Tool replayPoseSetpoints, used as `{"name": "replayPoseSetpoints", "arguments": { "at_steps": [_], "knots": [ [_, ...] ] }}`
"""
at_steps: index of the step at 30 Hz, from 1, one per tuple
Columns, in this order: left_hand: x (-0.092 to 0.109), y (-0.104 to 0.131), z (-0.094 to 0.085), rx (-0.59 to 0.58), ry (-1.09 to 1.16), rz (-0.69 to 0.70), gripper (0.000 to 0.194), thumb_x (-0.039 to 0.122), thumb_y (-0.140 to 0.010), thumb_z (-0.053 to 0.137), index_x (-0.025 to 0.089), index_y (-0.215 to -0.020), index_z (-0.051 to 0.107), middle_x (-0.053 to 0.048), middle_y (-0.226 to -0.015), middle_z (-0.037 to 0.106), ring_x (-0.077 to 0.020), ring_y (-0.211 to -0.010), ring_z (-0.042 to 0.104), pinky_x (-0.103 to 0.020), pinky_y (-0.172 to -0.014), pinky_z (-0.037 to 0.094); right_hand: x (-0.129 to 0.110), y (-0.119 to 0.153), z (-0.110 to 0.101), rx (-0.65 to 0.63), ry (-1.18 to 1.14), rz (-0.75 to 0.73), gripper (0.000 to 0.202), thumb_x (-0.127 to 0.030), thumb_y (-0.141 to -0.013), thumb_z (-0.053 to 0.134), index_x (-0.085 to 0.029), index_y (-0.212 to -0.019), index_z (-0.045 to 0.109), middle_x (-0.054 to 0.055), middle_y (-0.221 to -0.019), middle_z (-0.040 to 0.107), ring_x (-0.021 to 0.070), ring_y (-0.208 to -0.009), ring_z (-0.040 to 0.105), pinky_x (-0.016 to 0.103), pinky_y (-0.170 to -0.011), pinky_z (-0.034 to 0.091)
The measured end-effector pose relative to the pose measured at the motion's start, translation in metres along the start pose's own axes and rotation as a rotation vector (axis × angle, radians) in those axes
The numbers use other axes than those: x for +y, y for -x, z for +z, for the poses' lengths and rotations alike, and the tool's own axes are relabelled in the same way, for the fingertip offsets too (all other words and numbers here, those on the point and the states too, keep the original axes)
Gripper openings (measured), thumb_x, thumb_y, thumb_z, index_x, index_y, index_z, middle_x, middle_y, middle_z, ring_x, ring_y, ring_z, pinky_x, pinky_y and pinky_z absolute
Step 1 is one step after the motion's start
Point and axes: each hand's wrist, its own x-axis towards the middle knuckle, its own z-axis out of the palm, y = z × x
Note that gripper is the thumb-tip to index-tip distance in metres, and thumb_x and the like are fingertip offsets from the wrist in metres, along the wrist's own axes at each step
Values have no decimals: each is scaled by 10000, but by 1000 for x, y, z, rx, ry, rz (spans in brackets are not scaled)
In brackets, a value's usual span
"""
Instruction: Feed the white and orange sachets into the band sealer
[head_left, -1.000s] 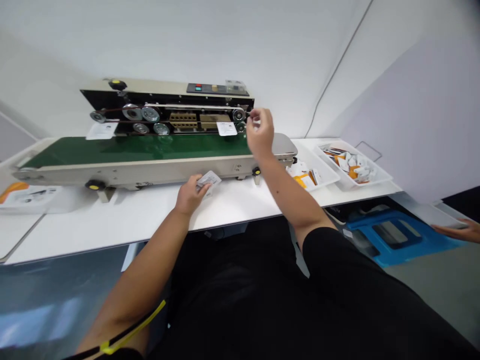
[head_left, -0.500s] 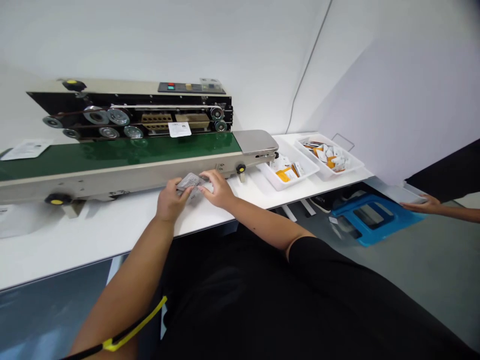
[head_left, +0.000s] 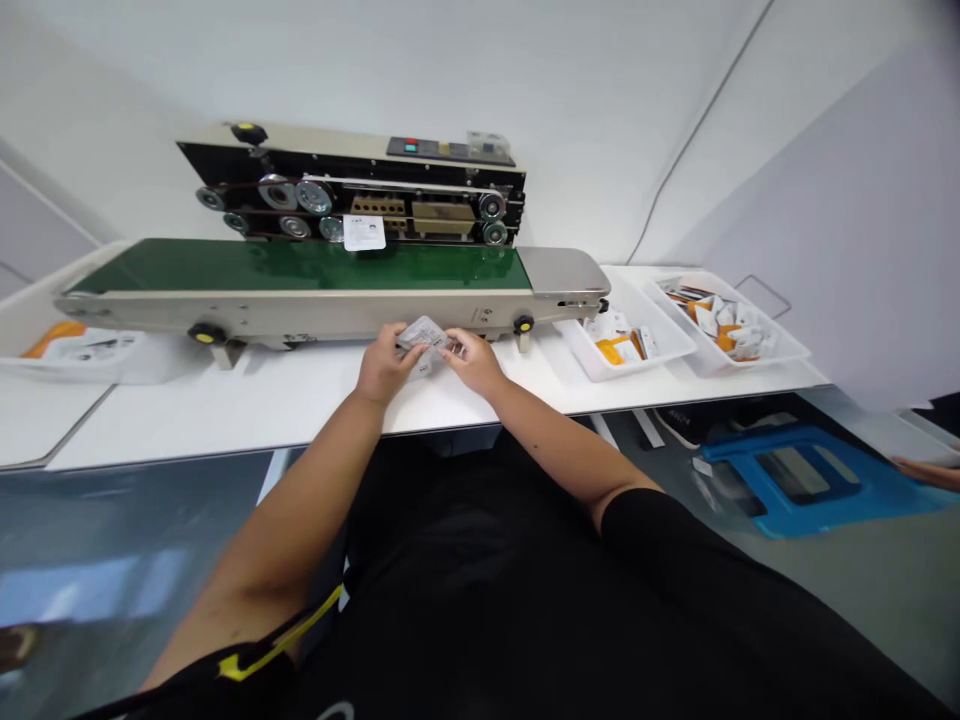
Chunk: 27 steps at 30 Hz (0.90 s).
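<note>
The left hand is clamping a few thin packets between thumb and fingers, above the surface and just in front of the machine; the right hand is meeting them at their other side, the two hands almost together, though whether its fingertips are pinching one or only touching it, I cannot tell. The packets seem to be lying loosely over one another, so a weak left grip could be letting one slide out, and slick faces clinging together could be bringing two away at once. Behind, a white pouch is hanging at the rollers, over the green belt; if it is sitting askew there, it could be creasing or jamming. The fingers are keeping below the belt's front edge, but straying up to the rollers could be risking a nip. On the right, a near tray and a far tray are holding mixed pouches, and careless reaching could be knocking some out
</note>
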Motion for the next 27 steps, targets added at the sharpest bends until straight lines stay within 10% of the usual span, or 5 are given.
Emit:
{"name": "replayPoseSetpoints", "arguments": {
  "at_steps": [7,14,18,27],
  "knots": [
    [-4,0,3,-11,-21,6,524,526,-831,747,193,-1215,618,-87,-1080,743,-248,-921,728,-319,-824,551,1,2,-4,29,-49,-43,233,-431,-944,606,-227,-889,703,14,-842,624,179,-783,574,304,-769,481],
    [0,1,1,-47,-84,72,502,596,-883,682,196,-1186,652,-92,-1061,760,-256,-916,741,-314,-818,545,-11,8,-6,148,-13,-139,369,-494,-908,670,-243,-1169,743,74,-1016,633,227,-928,605,364,-851,521],
    [9,3,-3,-124,-134,179,419,607,-941,613,217,-1065,700,-93,-979,774,-262,-910,734,-318,-805,527,-14,15,-7,67,-213,-4,414,-613,-917,645,-252,-1104,724,-25,-667,540,177,-660,558,332,-714,518],
    [16,2,-5,-168,-119,202,390,612,-916,638,230,-971,696,-69,-934,778,-236,-862,722,-307,-771,512,-39,7,-19,5,-523,248,397,-600,-827,757,-226,-772,637,3,-684,716,124,-574,612,265,-607,538]
  ]
}}
